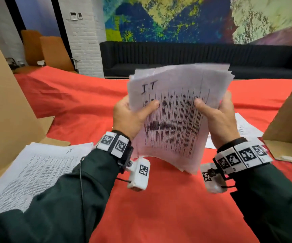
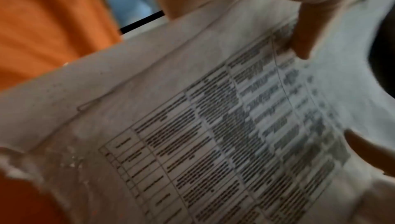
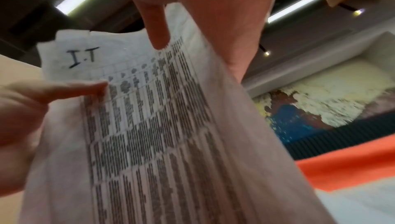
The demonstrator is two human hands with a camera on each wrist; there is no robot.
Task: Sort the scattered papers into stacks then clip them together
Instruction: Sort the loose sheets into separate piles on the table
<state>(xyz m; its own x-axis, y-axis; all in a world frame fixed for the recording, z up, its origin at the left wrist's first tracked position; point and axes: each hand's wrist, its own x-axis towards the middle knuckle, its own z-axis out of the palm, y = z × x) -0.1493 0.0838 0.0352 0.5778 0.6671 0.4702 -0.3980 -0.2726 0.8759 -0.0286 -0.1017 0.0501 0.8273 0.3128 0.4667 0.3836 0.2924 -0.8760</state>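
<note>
Lying near left on the red cloth (image 1: 150,207), one stack (image 1: 33,171) looks already sorted. Above mid-table, the left hand (image 1: 129,116) and right hand (image 1: 217,118) each grasp a side of an upright sheaf (image 1: 175,120), thumbs in front; farther right, loose sheets (image 1: 245,127) remain, and no clip is visible.

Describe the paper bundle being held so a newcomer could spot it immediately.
Over the middle of the red tablecloth, both hands, left hand and right hand, hold up a bundle of white printed sheets. Unlike the flat stack of dense text pages at the left, it is raised, shows ruled table columns and has "I.T" handwritten on top.
</note>
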